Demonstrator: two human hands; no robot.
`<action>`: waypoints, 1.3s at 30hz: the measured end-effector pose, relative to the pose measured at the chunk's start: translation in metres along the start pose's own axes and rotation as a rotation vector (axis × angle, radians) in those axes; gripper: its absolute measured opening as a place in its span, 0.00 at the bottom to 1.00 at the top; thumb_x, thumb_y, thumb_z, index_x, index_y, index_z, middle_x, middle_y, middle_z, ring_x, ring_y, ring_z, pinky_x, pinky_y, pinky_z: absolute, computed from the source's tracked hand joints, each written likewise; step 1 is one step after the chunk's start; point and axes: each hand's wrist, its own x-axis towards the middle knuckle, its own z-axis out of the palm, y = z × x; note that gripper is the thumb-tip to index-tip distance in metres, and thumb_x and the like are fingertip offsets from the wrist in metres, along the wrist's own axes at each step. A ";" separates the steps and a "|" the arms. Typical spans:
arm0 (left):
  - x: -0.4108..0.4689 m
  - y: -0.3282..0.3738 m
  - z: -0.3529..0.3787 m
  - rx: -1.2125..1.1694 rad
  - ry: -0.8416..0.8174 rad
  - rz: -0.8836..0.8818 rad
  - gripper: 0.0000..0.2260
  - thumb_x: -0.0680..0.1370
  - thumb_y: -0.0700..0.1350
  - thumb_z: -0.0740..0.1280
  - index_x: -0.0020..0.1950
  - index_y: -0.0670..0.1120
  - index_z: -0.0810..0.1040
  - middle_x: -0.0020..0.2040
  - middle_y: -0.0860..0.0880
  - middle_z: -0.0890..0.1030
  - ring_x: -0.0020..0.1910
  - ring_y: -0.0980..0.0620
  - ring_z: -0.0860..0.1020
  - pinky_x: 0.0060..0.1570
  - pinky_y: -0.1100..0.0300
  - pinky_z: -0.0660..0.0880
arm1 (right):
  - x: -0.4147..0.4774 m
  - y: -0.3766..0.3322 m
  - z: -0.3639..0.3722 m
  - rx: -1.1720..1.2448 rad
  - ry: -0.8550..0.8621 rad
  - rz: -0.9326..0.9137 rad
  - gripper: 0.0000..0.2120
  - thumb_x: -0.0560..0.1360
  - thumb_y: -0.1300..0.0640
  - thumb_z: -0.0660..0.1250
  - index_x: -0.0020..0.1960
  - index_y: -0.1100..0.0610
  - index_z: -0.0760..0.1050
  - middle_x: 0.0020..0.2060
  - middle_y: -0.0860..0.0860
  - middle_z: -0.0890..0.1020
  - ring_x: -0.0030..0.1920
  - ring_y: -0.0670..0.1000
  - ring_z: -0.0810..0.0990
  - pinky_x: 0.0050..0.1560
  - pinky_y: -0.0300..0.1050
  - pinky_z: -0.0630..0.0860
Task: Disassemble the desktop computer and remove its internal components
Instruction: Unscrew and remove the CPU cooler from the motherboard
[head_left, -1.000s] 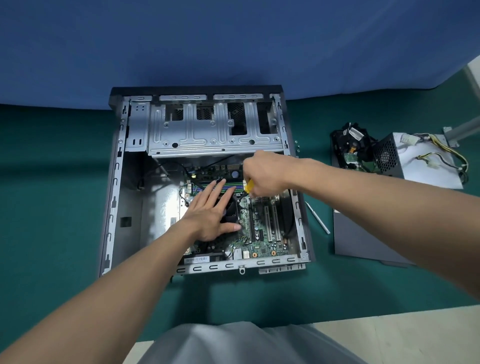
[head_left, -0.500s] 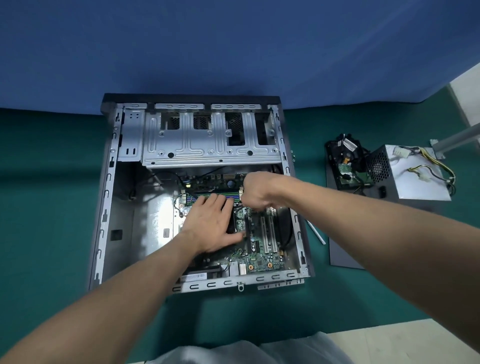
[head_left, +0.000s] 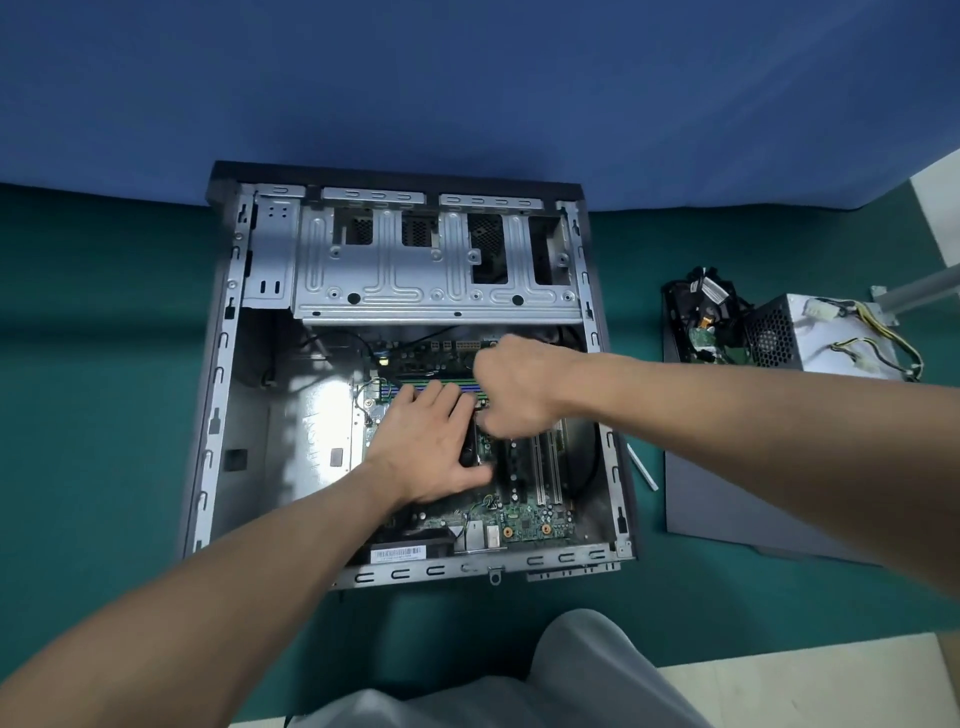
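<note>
A power supply (head_left: 841, 332) was laid right of the case (head_left: 223, 364). The left hand (head_left: 426, 452) was spread flat on the motherboard (head_left: 524, 525); the right hand (head_left: 514, 384) was curled, its grip's contents hidden.

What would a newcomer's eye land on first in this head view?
The opened computer case lies mid-frame on the green mat, its motherboard exposed. Both hands are inside it: the left hand lies flat with straight fingers over the board's middle, and the right hand is curled and blurred just beside it, what it grips hidden. At right on the mat sits a removed power supply with loose cables.
</note>
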 end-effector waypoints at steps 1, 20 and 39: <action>0.000 0.000 0.000 0.002 0.002 0.001 0.38 0.70 0.73 0.46 0.64 0.45 0.70 0.59 0.46 0.74 0.57 0.46 0.70 0.56 0.47 0.64 | 0.003 0.001 -0.001 0.198 -0.016 0.118 0.10 0.73 0.60 0.61 0.33 0.60 0.70 0.28 0.52 0.74 0.27 0.51 0.73 0.22 0.36 0.63; 0.000 0.001 0.002 -0.021 0.017 -0.023 0.38 0.69 0.71 0.48 0.62 0.45 0.73 0.56 0.46 0.75 0.56 0.46 0.70 0.55 0.48 0.64 | -0.003 -0.005 0.007 -0.519 0.135 -0.293 0.04 0.76 0.59 0.61 0.44 0.56 0.73 0.36 0.52 0.75 0.37 0.56 0.75 0.32 0.42 0.66; 0.002 0.000 0.006 -0.035 0.028 -0.020 0.37 0.69 0.72 0.50 0.61 0.45 0.74 0.54 0.47 0.77 0.54 0.48 0.71 0.54 0.49 0.64 | -0.002 -0.002 0.005 -0.771 0.106 -0.447 0.17 0.80 0.59 0.55 0.33 0.59 0.59 0.36 0.52 0.75 0.36 0.54 0.71 0.32 0.45 0.65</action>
